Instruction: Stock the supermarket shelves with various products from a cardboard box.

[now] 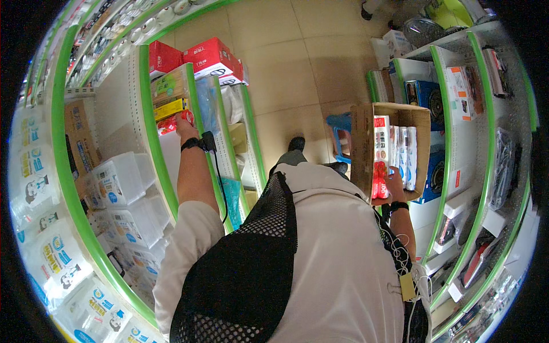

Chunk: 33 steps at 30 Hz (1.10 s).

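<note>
My left hand point(185, 130) reaches to a shelf on the left and grips a red printed package point(167, 124), its fingers partly hidden behind the wrap. That package lies against a yellow box point(170, 109), beyond which are light-brown bundled sticks point(169, 91) in clear wrap. On the right, my right hand point(394, 183) is inside an open cardboard box point(361, 150). Its fingers are at a red-and-white wrapped pack point(380, 154), and whether they hold it cannot be seen. Several white-and-blue wrapped packs point(405, 156) stand beside it in the box.
A blue plastic stool point(339, 128) stands beside the cardboard box. Green-edged shelves point(150, 128) line both sides of the tiled aisle point(274, 64). Red cartons point(210, 58) sit at the left shelf's end, and clear plastic containers point(124, 180) are stacked nearer. Another person's foot point(366, 12) shows at the top.
</note>
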{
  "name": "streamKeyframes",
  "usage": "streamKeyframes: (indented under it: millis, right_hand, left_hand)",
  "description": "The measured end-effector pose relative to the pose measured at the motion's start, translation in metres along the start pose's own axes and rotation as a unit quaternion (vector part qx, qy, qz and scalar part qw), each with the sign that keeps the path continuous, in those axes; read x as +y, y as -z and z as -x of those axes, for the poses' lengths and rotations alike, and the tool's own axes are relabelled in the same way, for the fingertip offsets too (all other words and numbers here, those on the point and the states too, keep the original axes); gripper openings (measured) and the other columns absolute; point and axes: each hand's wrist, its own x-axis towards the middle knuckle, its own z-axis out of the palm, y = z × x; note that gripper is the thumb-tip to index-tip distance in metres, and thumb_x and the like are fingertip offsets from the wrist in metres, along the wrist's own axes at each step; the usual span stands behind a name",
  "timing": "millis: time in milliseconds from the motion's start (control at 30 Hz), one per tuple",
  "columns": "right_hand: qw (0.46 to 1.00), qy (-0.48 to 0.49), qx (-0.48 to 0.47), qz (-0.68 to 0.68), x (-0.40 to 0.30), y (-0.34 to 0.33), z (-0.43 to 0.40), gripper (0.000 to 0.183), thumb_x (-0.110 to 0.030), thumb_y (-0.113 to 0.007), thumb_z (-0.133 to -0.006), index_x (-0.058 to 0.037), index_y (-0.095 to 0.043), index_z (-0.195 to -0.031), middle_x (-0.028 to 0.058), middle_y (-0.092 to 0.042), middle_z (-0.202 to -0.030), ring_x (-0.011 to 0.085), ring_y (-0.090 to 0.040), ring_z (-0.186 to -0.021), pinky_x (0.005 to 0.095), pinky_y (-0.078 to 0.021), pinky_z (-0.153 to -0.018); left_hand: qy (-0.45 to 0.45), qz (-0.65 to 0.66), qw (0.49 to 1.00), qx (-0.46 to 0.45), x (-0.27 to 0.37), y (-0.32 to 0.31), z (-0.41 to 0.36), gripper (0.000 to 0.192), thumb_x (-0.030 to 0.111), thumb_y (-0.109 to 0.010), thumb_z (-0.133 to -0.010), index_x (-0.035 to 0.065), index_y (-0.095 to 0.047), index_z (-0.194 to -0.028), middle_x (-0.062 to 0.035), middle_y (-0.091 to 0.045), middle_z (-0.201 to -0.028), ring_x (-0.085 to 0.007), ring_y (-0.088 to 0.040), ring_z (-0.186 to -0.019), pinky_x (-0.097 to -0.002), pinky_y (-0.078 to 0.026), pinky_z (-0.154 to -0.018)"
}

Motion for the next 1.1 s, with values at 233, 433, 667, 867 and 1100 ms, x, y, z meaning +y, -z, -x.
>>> streamKeyframes:
  millis: [233, 433, 667, 867, 1100]
  right_hand:
    - [0.997, -0.051, -0.050, -0.030, 0.018, -0.006, -0.023, 0.048, -0.021, -0.073, -0.080, -0.0053, -0.049, -0.118, 0.0185, -0.066, -0.077, 0.0314, -0.066, -0.073, 0.0423, -0.0515, -0.067]
    - [0.996, -0.022, -0.059, -0.058, 0.045, -0.021, -0.042, 0.045, -0.022, -0.075, -0.079, -0.0045, -0.048, -0.110, 0.0140, -0.063, -0.071, 0.0228, -0.061, -0.060, 0.0376, -0.0488, -0.055]
    - [0.995, 0.070, -0.064, -0.029, 0.033, -0.008, -0.043, 0.047, -0.027, -0.073, -0.082, -0.0030, -0.044, -0.109, 0.0193, -0.063, -0.074, 0.0295, -0.064, -0.064, 0.0407, -0.0495, -0.057]
    - [0.978, 0.069, -0.126, -0.149, 0.032, 0.012, -0.036, 0.040, -0.021, -0.069, -0.084, -0.0040, -0.045, -0.111, 0.0143, -0.063, -0.073, 0.0239, -0.063, -0.063, 0.0369, -0.0492, -0.058]
    - [0.935, 0.144, -0.165, -0.279, 0.037, 0.049, -0.030, 0.039, -0.030, -0.062, -0.089, -0.0034, -0.051, -0.115, 0.0129, -0.061, -0.097, 0.0180, -0.061, -0.082, 0.0367, -0.0497, -0.075]
  left_hand:
    - [-0.039, -0.035, 0.996, 0.074, -0.005, 0.020, 0.039, 0.047, 0.050, -0.067, -0.082, 0.0068, -0.063, -0.100, -0.0052, -0.063, -0.087, -0.0162, -0.054, -0.065, -0.0286, -0.037, -0.048]
    - [-0.139, 0.021, 0.990, -0.027, -0.037, 0.048, 0.086, 0.051, 0.044, -0.067, -0.086, -0.0050, -0.059, -0.099, -0.0116, -0.063, -0.092, -0.0171, -0.059, -0.075, -0.0259, -0.052, -0.063]
    - [-0.281, 0.069, 0.952, -0.102, -0.099, 0.066, 0.219, 0.043, 0.030, -0.061, -0.094, -0.0056, -0.049, -0.116, -0.0143, -0.059, -0.109, -0.0203, -0.061, -0.094, -0.0326, -0.055, -0.079]
    - [-0.299, -0.040, 0.919, -0.254, -0.163, 0.075, 0.325, 0.034, 0.026, -0.058, -0.097, -0.0028, -0.049, -0.112, -0.0120, -0.058, -0.107, -0.0151, -0.058, -0.094, -0.0285, -0.054, -0.075]
    - [-0.247, -0.211, 0.824, -0.464, -0.245, 0.040, 0.417, 0.031, 0.022, -0.057, -0.097, 0.0013, -0.050, -0.119, -0.0050, -0.060, -0.105, -0.0126, -0.057, -0.092, -0.0289, -0.048, -0.084]
